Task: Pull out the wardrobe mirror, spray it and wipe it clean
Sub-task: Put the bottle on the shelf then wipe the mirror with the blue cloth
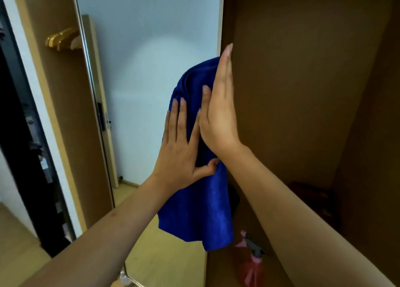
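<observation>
The pulled-out wardrobe mirror point(147, 70) stands upright ahead of me, its glass showing a pale wall and a door. A blue microfibre cloth point(199, 211) hangs against the mirror's right edge. My left hand point(179, 150) presses flat on the cloth with straight fingers, the thumb touching the fabric. My right hand point(220, 104) stands edge-on with fingers pointing up, laid flat against the cloth at the mirror's right edge. A pink spray bottle point(251, 265) stands low inside the wardrobe, under my right forearm.
The brown wardrobe interior point(303, 81) fills the right side, with a dark reddish box point(313, 200) on its floor. Wooden hangers point(62, 41) hang left of the mirror's metal frame point(91, 81). A dark doorway point(26, 146) is at far left, and the floor is light wood point(164, 254).
</observation>
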A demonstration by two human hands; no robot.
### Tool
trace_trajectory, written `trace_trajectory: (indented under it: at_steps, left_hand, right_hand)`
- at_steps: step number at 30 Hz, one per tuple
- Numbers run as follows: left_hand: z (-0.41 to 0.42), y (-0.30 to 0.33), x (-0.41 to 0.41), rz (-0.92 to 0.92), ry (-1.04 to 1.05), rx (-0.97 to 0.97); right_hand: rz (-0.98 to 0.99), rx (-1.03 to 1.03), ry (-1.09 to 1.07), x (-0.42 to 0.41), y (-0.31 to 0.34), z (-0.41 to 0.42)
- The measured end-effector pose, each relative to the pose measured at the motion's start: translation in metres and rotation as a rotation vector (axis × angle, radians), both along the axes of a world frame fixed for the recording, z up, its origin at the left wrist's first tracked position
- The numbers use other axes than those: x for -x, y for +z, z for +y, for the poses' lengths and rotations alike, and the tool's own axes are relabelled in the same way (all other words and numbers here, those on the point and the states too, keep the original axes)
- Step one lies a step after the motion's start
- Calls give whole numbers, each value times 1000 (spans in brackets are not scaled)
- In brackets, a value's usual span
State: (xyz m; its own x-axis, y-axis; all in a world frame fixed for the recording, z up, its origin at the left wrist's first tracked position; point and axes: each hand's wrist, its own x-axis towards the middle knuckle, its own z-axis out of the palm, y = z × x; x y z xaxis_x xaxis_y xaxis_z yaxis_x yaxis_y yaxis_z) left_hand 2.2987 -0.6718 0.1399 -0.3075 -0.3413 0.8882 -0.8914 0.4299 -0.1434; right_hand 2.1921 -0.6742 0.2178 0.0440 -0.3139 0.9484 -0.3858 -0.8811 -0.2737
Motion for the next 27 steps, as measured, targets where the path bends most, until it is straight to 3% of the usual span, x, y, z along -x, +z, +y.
trace_trajectory:
  at_steps: [27]
  left_hand:
    - [4, -114, 0, -30, 76, -61]
  right_hand:
    - [3, -25, -47, -1, -112, 3]
